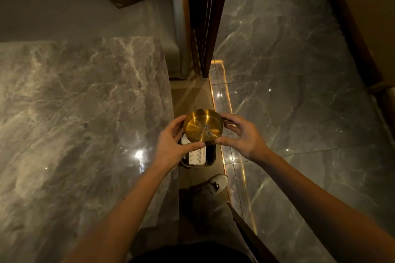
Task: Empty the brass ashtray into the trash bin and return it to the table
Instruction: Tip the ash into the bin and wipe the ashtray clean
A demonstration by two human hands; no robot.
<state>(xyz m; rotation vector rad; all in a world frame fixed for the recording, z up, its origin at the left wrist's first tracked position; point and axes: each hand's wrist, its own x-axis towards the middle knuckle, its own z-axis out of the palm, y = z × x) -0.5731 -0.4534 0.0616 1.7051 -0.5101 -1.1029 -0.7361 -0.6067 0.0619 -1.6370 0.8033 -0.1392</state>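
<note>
The round brass ashtray (201, 126) is held in the air between both hands, tilted so its shiny inside faces me, with a small grey smear of ash near its lower right. My left hand (173, 143) grips its left and lower rim. My right hand (241, 134) pinches its right rim. Directly below it on the floor stands the trash bin (211, 156), with white packaging inside; the ashtray and my left hand hide most of the bin. The grey marble table (81, 113) lies to the left.
A light sofa (85, 15) sits beyond the table. A dark slatted partition (203, 28) rises behind the bin. A lit floor strip (220, 113) borders the glossy marble floor on the right. My shoe (215, 183) stands just behind the bin.
</note>
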